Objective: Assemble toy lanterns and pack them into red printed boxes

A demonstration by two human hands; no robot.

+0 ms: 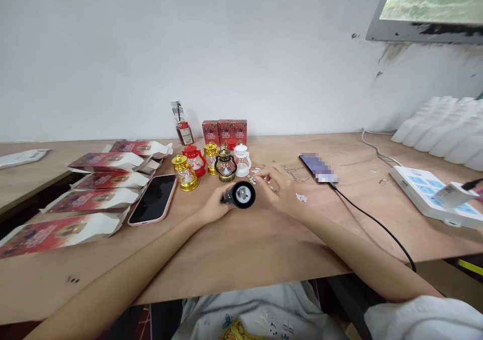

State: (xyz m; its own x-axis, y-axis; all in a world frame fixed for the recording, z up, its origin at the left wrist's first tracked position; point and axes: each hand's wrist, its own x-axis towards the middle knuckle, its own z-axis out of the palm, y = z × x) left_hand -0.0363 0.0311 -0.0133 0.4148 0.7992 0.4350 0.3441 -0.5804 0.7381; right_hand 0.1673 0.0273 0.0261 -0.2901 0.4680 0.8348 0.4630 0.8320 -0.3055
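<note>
Left hand (218,206) grips the black lantern (242,195) base-out, probably for a clear view; half-curled right hand (281,191)'s near small discs (252,180), can't tell if it's holding anything.

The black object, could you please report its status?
Left hand grips black object, round end facing camera. Right hand near small discs, grip unclear. Lanterns standing just beyond.

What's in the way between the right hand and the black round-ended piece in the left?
Nothing visible. The right hand is just right of the black round-ended piece, held in the left hand. Small pale discs lie just beyond, not blocking.
</note>
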